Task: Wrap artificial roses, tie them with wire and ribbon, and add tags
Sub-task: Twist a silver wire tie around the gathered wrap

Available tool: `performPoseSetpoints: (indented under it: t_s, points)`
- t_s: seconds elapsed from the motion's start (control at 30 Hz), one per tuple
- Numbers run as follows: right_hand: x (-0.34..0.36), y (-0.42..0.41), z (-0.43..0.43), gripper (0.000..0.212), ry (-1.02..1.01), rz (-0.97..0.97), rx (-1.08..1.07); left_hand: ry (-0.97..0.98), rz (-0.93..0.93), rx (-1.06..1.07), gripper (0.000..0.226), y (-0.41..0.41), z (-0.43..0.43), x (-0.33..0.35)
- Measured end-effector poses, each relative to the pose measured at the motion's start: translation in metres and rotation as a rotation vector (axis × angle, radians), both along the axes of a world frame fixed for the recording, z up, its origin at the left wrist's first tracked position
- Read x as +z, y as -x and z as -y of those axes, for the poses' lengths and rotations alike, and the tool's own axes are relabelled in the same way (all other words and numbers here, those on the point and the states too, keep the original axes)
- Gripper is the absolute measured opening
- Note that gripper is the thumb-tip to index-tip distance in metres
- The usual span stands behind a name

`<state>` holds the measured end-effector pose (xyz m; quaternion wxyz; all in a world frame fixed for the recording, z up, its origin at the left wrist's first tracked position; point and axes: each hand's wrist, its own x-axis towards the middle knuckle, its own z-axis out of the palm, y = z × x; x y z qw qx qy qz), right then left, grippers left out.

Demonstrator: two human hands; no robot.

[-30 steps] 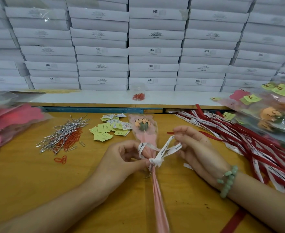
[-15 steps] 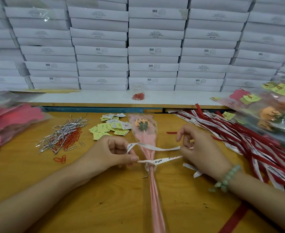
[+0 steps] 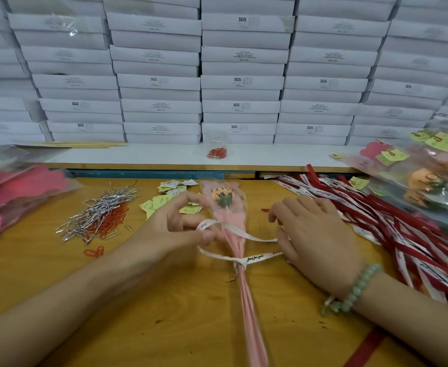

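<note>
Left hand (image 3: 176, 229) and right hand (image 3: 315, 234) each pinch an end loop of the white ribbon (image 3: 254, 258), fingers curled shut on it — ribbon is knotted round the stem of the wrapped rose (image 3: 224, 201). Rose lies flat, mid-table (image 3: 45, 276), bloom pointing away. Beyond: silver wire ties (image 3: 103, 207) left, yellow tags (image 3: 162, 201) centre, red ribbons (image 3: 392, 223) right — white boxes (image 3: 241, 83) stacked behind.

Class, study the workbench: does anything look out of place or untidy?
One red paper clip lies alone on the table, apart from the heap of wire ties and clips. Yellow tags are strewn loosely beside the wrapped rose.
</note>
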<state>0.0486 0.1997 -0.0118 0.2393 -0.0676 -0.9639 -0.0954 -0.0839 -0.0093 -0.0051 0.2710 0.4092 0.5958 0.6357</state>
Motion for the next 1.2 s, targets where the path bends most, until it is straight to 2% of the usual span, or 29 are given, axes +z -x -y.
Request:
performPoseSetpoints:
  t_s: [0.07, 0.1, 0.17, 0.23, 0.33, 0.4, 0.5, 0.6, 0.67, 0.7, 0.8, 0.87, 0.97, 1.03, 1.2]
  points:
    - [0.0, -0.001, 0.005, 0.008, 0.021, -0.026, 0.161, -0.039, -0.037, 0.01, 0.068, -0.004, -0.001, 0.005]
    - [0.0, -0.002, 0.007, 0.012, 0.039, -0.01, 0.236, -0.047, -0.108, 0.01, 0.073, -0.007, -0.001, 0.008]
    - [0.0, -0.003, 0.01, 0.02, 0.059, 0.039, 0.355, -0.048, -0.347, 0.039, 0.068, -0.012, 0.0, 0.014]
    - [0.0, -0.004, 0.011, 0.023, 0.05, 0.092, 0.415, -0.016, -0.715, 0.147, 0.058, -0.017, 0.003, 0.02]
    - [-0.002, -0.005, 0.011, 0.023, 0.072, 0.149, 0.432, 0.1, -1.399, 0.364, 0.06, -0.017, 0.006, 0.031]
    - [-0.002, -0.005, 0.011, 0.023, 0.083, 0.171, 0.424, 0.224, -1.718, 0.404, 0.053, -0.016, 0.005, 0.036]
    - [-0.002, -0.005, 0.012, 0.025, 0.087, 0.219, 0.408, 0.397, -1.854, 0.436, 0.048, -0.016, 0.002, 0.034]
    - [-0.002, -0.005, 0.013, 0.025, 0.076, 0.237, 0.395, 0.514, -1.938, 0.268, 0.04, -0.017, 0.001, 0.025]
    - [-0.002, -0.005, 0.013, 0.027, 0.078, 0.238, 0.384, 0.588, -1.886, 0.127, 0.018, -0.022, 0.0, 0.025]
    - [-0.003, -0.005, 0.013, 0.027, 0.075, 0.24, 0.379, 0.639, -1.774, 0.077, 0.016, -0.021, 0.0, 0.026]
    - [-0.004, -0.003, 0.011, 0.024, 0.076, 0.263, 0.366, 0.743, -1.156, -0.046, 0.031, -0.023, 0.003, 0.032]
    - [-0.004, -0.003, 0.011, 0.02, 0.086, 0.286, 0.368, 0.598, -0.78, -0.183, 0.026, -0.022, 0.003, 0.037]
    - [-0.004, -0.004, 0.011, 0.02, 0.095, 0.295, 0.371, 0.342, -0.442, -0.322, 0.01, -0.022, 0.004, 0.041]
    - [-0.004, -0.004, 0.011, 0.026, 0.096, 0.305, 0.374, 0.212, -0.322, -0.314, 0.003, -0.023, 0.003, 0.037]
    - [-0.005, -0.003, 0.01, 0.034, 0.116, 0.291, 0.382, -0.031, -0.066, -0.224, 0.022, -0.024, -0.006, 0.018]
